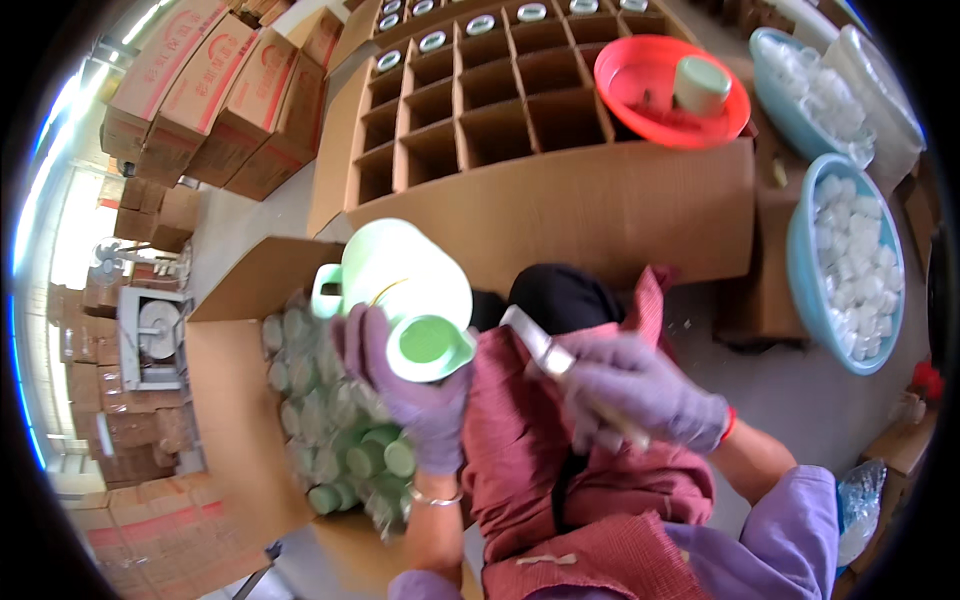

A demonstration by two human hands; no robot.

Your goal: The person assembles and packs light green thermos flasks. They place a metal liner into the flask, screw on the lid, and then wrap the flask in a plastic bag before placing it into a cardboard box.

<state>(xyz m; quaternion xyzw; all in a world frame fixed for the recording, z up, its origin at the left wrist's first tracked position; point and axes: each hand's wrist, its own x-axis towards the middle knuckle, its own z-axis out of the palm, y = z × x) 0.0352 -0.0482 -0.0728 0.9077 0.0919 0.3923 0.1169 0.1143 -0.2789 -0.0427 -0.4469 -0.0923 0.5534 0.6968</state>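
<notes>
My left hand (pixel 422 408), in a grey-purple glove, is closed around a pale green jug (pixel 400 262) with a loop handle. The jug lies tilted, its round spouted opening facing me and showing a green inside. My gloved right hand (pixel 645 385) grips what looks like a flat brush (pixel 545 350), with a pale tip, a metallic band and a light handle. Its tip is apart from the jug, to the right of it. Below the jug, an open carton (pixel 235 400) holds several wrapped green cups or lids (pixel 365 455).
Ahead stands a divided carton (pixel 560 195) with jug tops in its far cells. A red basin (pixel 640 120) with a pale green cup (pixel 702 85) rests on its right corner. Blue basins (pixel 800 260) of white plastic parts stand right. Stacked boxes (pixel 215 95) line the left.
</notes>
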